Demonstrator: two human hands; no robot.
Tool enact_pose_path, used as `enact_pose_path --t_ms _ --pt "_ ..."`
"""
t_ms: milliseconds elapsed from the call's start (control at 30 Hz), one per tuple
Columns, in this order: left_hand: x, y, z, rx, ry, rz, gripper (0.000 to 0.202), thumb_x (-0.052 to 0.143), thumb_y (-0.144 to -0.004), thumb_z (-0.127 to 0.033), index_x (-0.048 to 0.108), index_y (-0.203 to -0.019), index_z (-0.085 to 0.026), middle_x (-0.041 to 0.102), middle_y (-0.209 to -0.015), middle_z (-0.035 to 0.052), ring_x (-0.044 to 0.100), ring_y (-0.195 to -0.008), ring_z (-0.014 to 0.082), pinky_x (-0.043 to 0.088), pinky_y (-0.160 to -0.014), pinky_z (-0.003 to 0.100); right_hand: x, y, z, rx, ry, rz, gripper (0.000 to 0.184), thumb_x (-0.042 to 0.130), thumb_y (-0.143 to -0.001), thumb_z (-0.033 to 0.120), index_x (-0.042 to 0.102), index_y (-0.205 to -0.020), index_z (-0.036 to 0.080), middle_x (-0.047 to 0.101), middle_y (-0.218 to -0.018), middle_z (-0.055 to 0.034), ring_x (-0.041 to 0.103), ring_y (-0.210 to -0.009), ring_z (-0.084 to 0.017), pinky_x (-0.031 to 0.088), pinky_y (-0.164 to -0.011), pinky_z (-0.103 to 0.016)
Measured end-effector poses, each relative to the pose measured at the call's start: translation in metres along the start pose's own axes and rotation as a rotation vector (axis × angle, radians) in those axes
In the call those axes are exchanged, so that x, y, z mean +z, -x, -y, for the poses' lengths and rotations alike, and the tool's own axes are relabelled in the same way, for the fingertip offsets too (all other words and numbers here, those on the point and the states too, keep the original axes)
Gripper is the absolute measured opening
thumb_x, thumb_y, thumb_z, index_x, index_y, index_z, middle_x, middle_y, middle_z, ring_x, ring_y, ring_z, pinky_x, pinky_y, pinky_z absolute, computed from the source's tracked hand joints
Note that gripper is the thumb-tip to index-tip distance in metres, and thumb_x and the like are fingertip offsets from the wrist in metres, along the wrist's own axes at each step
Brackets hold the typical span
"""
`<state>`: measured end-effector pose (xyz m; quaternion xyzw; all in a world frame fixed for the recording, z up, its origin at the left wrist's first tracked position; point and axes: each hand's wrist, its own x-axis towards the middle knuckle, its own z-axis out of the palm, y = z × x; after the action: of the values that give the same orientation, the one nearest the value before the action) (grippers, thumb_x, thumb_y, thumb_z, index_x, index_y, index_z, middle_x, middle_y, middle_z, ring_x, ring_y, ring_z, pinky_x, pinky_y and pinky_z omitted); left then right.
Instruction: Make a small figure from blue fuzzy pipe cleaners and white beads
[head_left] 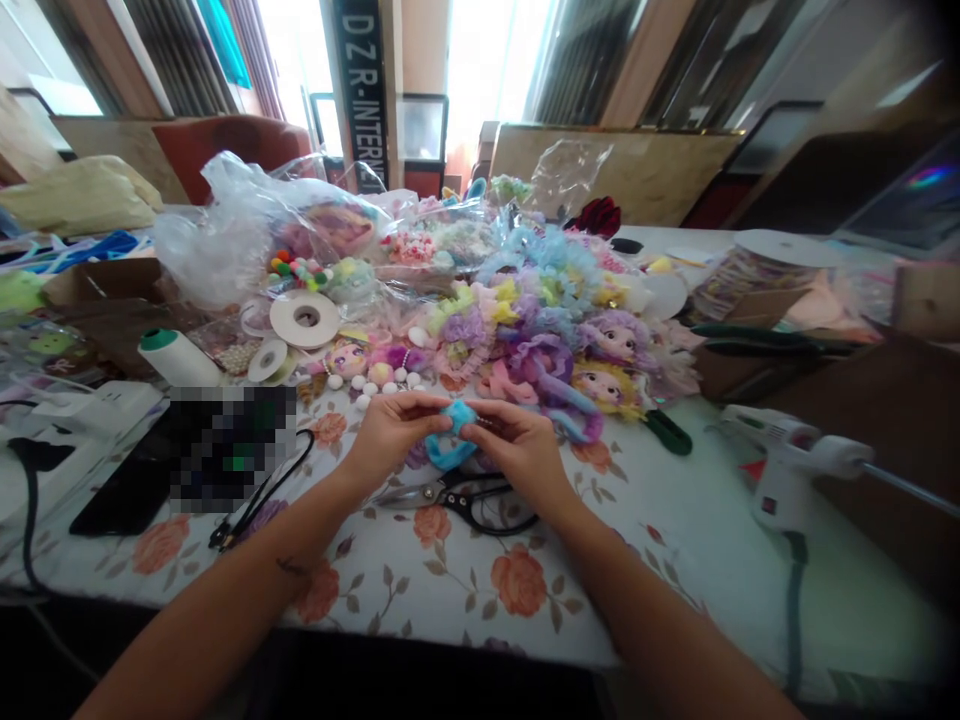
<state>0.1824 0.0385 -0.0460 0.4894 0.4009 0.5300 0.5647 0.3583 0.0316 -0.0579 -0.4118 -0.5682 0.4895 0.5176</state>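
The left hand (pixel 394 437) and the right hand (pixel 523 447) pinched a blue piece (pixel 458 414) between fingertips — above the near middle of the tablecloth (pixel 352 565). It seemed partly worked, though how much remained was unclear. Scissors (pixel 457 500) lay nearer, unheld — colourful trims (pixel 541 358) heaped on the far side.

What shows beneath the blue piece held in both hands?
Below the blue piece, scissors lie on the flowered tablecloth. Whatever lies directly behind it, the left hand or the right hand is covered and cannot be seen.
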Motion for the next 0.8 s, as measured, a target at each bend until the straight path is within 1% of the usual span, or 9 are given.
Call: enact_pose_path --t_ms 133,267,333,433,500,567,667,700,800 --pt "0.002 0.002 -0.002 0.089 -0.119 -0.017 0.019 0.087 -0.058 -0.025 0.081 -0.075 -0.020 0.076 -0.078 0.0043 0.067 -0.072 0.0179 0.054 -0.067 0.029 0.000 0.001 0.002 -0.009 0.045 -0.007 0.021 0.081 -0.068 0.031 0.079 -0.086 0.022 0.077 -0.079 -0.0017 0.070 -0.073 -0.022 0.059 -0.070 -0.036" --pt "0.001 0.004 0.007 0.071 -0.090 -0.016 0.017 0.087 -0.058 -0.025 0.081 -0.072 -0.019 0.075 -0.073 0.0049 0.066 -0.067 0.0176 0.054 -0.062 0.029 0.002 0.003 0.001 -0.081 0.144 -0.036 0.008 0.078 -0.068 0.026 0.079 -0.075 0.024 0.076 -0.075 -0.0009 0.069 -0.072 -0.022 0.057 -0.068 -0.034" --pt "0.000 0.004 0.012 0.063 -0.077 -0.034 0.015 0.086 -0.058 -0.024 0.081 -0.071 -0.019 0.075 -0.071 0.0043 0.065 -0.066 0.0174 0.053 -0.061 0.029 0.003 0.005 0.001 -0.112 0.190 -0.056 0.004 0.076 -0.069 0.025 0.077 -0.073 0.024 0.075 -0.073 -0.0013 0.068 -0.070 -0.021 0.056 -0.067 -0.033" --pt "0.001 0.004 0.013 0.047 -0.038 -0.041 0.016 0.086 -0.060 -0.023 0.081 -0.074 -0.020 0.077 -0.074 0.0037 0.067 -0.068 0.0172 0.054 -0.065 0.028 0.005 0.006 0.001 -0.102 0.192 -0.056 0.010 0.074 -0.072 0.027 0.075 -0.081 0.023 0.074 -0.076 -0.0028 0.068 -0.071 -0.021 0.056 -0.066 -0.033" --pt "0.002 0.004 0.010 0.012 -0.009 -0.009 0.019 0.086 -0.062 -0.024 0.081 -0.080 -0.020 0.078 -0.079 0.0040 0.068 -0.073 0.0171 0.055 -0.069 0.027 0.006 0.006 0.002 -0.106 0.192 -0.054 0.015 0.072 -0.074 0.028 0.072 -0.087 0.021 0.073 -0.081 -0.0039 0.069 -0.073 -0.021 0.057 -0.068 -0.032" --pt "0.002 0.005 0.005 -0.033 0.014 0.022 0.025 0.085 -0.066 -0.028 0.081 -0.089 -0.020 0.079 -0.087 0.0051 0.069 -0.078 0.0172 0.055 -0.073 0.027 0.006 0.006 0.003 -0.139 0.232 -0.074 0.016 0.070 -0.075 0.026 0.068 -0.089 0.021 0.071 -0.083 -0.0041 0.069 -0.075 -0.021 0.057 -0.070 -0.032" --pt "0.002 0.005 0.002 -0.063 0.036 0.016 0.031 0.083 -0.070 -0.032 0.079 -0.099 -0.021 0.078 -0.097 0.0053 0.070 -0.083 0.0174 0.055 -0.077 0.027 0.005 0.006 0.002 -0.204 0.342 -0.103 0.014 0.067 -0.077 0.023 0.064 -0.090 0.022 0.070 -0.086 -0.0041 0.068 -0.076 -0.020 0.058 -0.074 -0.033" --pt "0.001 0.005 0.002 -0.065 0.025 0.010 0.031 0.083 -0.069 -0.032 0.079 -0.098 -0.021 0.078 -0.095 0.0051 0.070 -0.081 0.0174 0.055 -0.075 0.027 0.004 0.006 0.001 -0.231 0.381 -0.096 0.013 0.066 -0.078 0.023 0.065 -0.091 0.022 0.070 -0.088 -0.0043 0.068 -0.077 -0.020 0.058 -0.075 -0.033" --pt "0.000 0.004 0.006 -0.069 -0.040 -0.002 0.027 0.086 -0.064 -0.032 0.081 -0.088 -0.019 0.078 -0.082 0.0045 0.067 -0.072 0.0168 0.053 -0.066 0.026 0.004 0.007 -0.002 -0.329 0.469 -0.067 0.011 0.065 -0.081 0.023 0.069 -0.091 0.024 0.072 -0.092 -0.0051 0.069 -0.081 -0.021 0.058 -0.076 -0.034"
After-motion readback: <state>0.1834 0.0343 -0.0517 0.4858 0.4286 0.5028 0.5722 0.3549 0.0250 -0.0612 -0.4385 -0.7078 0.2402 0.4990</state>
